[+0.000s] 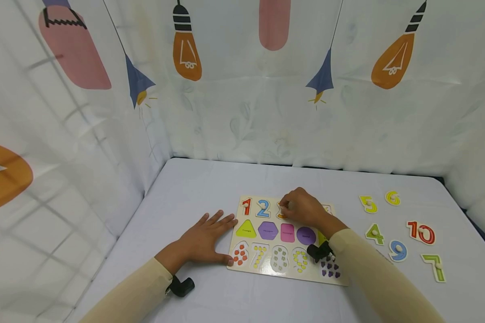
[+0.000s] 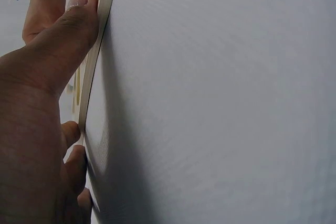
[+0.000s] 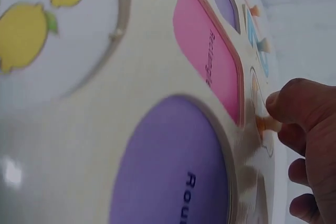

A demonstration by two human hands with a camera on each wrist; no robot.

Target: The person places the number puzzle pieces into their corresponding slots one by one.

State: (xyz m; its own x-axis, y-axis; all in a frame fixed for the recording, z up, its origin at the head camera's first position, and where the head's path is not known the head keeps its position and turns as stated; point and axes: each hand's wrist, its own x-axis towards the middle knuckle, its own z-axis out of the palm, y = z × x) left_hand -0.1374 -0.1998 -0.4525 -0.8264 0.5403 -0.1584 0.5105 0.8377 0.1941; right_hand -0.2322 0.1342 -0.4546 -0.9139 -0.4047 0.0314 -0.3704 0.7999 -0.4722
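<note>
A cream number puzzle board lies on the white table. My right hand reaches over it and pinches the peg of the number 3 piece, which sits at its slot in the top row. In the right wrist view, thumb and fingers close round the wooden peg. Number 1 and number 2 pieces lie in their slots to the left. With fingers spread, my left hand rests at the board's left edge, its thumb touching the board's rim.
Loose number pieces lie right of the board: 5, 6, 4, 10, 9 and 7. Another piece is partly hidden by the right sleeve. A patterned curtain stands behind the table.
</note>
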